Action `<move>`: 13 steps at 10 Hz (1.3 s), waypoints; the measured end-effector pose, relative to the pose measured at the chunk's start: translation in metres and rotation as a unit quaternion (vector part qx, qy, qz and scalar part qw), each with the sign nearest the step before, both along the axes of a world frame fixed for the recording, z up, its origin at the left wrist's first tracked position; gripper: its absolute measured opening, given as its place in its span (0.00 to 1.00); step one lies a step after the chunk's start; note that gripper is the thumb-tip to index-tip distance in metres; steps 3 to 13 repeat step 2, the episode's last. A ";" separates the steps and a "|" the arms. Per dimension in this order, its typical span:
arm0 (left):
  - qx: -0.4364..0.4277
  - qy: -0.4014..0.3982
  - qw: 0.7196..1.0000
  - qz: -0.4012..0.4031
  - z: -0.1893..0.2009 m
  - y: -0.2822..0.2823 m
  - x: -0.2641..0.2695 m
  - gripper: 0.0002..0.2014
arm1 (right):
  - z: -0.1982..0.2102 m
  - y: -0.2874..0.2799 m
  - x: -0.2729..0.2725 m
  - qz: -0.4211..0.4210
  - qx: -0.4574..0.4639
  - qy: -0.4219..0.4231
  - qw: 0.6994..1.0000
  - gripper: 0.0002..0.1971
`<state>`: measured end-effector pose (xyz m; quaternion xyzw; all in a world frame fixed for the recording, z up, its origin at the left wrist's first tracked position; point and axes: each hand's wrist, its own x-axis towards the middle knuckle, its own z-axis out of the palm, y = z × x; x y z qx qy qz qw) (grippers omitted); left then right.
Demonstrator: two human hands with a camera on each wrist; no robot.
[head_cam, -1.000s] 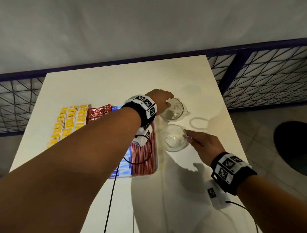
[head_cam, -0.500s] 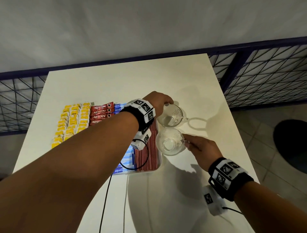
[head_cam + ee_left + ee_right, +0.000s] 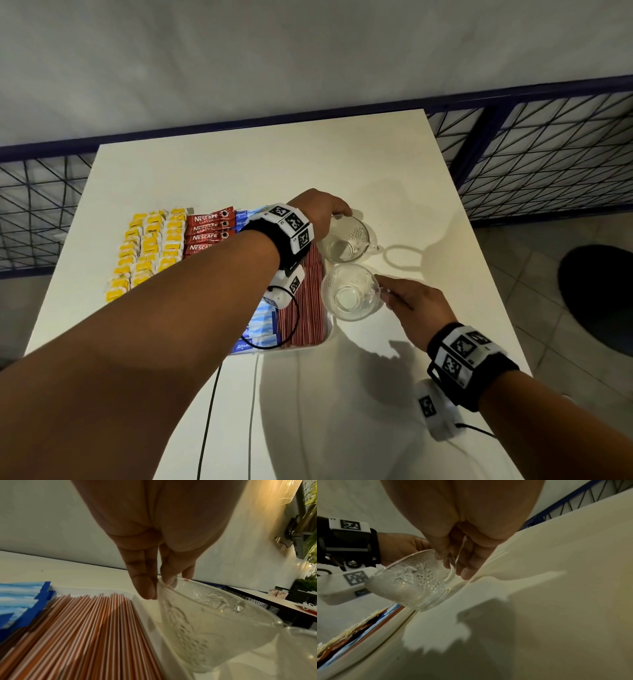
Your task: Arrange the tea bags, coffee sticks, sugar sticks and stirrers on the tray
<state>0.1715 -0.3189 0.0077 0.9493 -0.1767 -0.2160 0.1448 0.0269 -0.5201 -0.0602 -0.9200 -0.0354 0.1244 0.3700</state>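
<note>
Sticks [image 3: 209,236] read "NESCAFE CLASSIC"; blue ones perhaps "equal".

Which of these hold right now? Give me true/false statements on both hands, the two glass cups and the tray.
1. The left hand pinches the far glass cup by its rim. True.
2. The right hand is empty. False: it holds the near glass cup by its handle.
3. Both cups stand on the tray. False: they are beside it, to its right.
4. The striped stirrers lie along the tray's right side. True.
</note>
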 end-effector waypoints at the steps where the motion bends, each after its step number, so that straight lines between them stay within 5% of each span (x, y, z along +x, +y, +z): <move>1: -0.029 -0.023 0.999 0.024 0.004 0.008 -0.001 0.25 | 0.002 -0.002 -0.005 -0.095 0.061 0.018 0.993 0.19; 2: -0.079 -0.080 0.985 0.130 0.019 0.046 -0.008 0.19 | 0.001 -0.008 -0.016 -0.205 0.068 0.059 0.975 0.09; 13: -0.079 -0.080 0.985 0.130 0.019 0.046 -0.008 0.19 | 0.001 -0.008 -0.016 -0.205 0.068 0.059 0.975 0.09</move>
